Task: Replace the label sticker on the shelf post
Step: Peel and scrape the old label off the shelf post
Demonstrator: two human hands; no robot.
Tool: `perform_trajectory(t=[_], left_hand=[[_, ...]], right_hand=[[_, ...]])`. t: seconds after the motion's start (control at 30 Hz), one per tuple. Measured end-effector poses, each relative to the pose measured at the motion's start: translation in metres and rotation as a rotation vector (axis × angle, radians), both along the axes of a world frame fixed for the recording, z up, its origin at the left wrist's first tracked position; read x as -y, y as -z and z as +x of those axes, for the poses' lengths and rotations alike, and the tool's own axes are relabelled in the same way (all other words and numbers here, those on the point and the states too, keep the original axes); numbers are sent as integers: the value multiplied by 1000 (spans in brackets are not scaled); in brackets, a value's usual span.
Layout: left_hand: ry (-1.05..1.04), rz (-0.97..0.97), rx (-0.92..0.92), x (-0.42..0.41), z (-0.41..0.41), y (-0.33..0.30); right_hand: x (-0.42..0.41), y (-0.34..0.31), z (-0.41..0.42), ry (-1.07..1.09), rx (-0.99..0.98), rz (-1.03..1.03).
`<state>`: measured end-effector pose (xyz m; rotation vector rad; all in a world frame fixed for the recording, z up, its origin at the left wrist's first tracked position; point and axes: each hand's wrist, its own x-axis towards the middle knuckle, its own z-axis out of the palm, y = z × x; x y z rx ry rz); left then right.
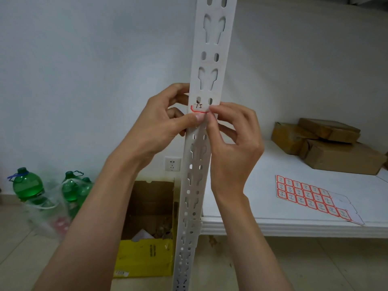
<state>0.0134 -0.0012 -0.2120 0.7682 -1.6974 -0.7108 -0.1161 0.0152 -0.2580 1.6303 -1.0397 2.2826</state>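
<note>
A white perforated shelf post [206, 66] runs up the middle of the view. A red-bordered label sticker [198, 107] with black handwriting sits on its face at hand height. My left hand [163, 122] wraps around the post's left edge, thumb pressing on the face just below the sticker. My right hand [233, 133] pinches the sticker's lower right part with thumb and forefinger. A sheet of red-bordered label stickers [310, 196] lies on the white shelf [273, 223] to the right.
Brown cardboard boxes [327, 143] are stacked at the shelf's back right. On the floor left of the post stand an open cardboard box [149, 227] with yellow tape, green plastic bottles [27, 183] and a clear plastic bag [48, 213]. A wall socket [172, 166] is behind the post.
</note>
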Motion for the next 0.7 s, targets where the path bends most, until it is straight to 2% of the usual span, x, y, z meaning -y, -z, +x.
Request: perform_trajectory(t=[0.23, 0.7], left_hand=[[-16, 6, 9, 0, 1, 0], [-52, -16, 27, 0, -1, 1]], right_hand=[[-1, -1, 3, 113, -35, -46], [-8, -16, 0, 207, -145, 52]])
